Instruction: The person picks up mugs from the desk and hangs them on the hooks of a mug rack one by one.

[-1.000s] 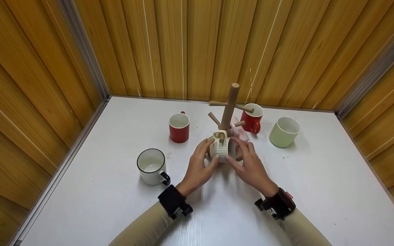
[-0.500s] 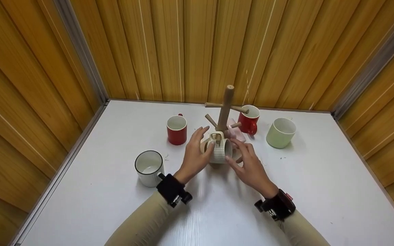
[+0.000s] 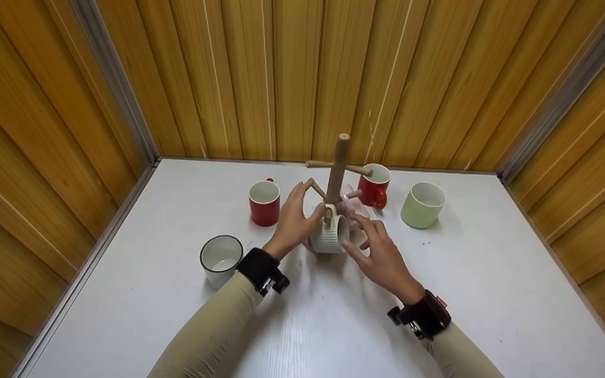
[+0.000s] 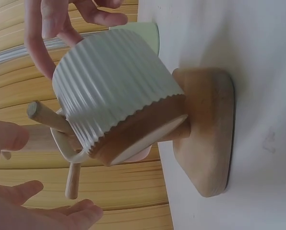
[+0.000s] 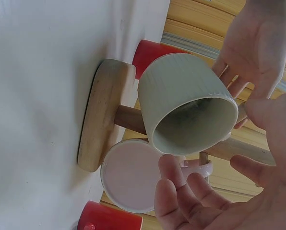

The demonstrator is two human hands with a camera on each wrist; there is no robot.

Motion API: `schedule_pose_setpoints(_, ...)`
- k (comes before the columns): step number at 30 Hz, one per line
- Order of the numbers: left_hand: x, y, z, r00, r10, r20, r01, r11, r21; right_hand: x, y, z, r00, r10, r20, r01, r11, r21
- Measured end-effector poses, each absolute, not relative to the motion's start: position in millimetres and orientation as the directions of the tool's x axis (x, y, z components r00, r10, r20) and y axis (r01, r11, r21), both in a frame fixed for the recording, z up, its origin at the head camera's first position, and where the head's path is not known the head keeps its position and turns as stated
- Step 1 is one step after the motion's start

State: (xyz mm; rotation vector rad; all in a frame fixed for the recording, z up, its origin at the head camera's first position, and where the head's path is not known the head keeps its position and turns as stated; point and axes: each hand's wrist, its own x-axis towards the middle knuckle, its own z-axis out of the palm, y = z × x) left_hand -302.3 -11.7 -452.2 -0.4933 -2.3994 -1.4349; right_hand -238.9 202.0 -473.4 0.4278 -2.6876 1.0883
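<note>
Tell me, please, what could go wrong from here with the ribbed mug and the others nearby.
The ribbed mug hangs tilted by its handle on a peg, so it might swing or slip off if the right hand, close to its rim, bumps it. The pink mug is close by, so the two could knock together. In the head view, the left wrist strap overlaps the black-rimmed mug, so a careless move there might tip it.

ribbed glazed mug [image 4: 116,86], smooth wooden stand [image 3: 337,178]
</note>
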Motion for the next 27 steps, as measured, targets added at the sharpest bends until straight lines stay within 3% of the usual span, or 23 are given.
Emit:
schedule_pose_setpoints(11,-322.5,-24.9,-455.9,-0.887,0.141,0.44,0.452,0.462,0.763,-241.3,190.5,-473.5,-0.93,-0.202,0.308,-0.359,0.681,-0.639)
schedule_pose_setpoints(19,-324.4,-28.7,-459.2,-0.914,0.148,0.378,0.403,0.453,0.795,-242.7,190.6,-473.4,-0.932,-0.198,0.305,-0.353,0.697,-0.625)
schedule_pose_setpoints(27,-325.0,-25.1,-460.2,-0.902,0.152,0.403,0.426,0.454,0.782,-245.4,192.0,-468.5,-0.917,-0.219,0.335,-0.39,0.674,-0.627)
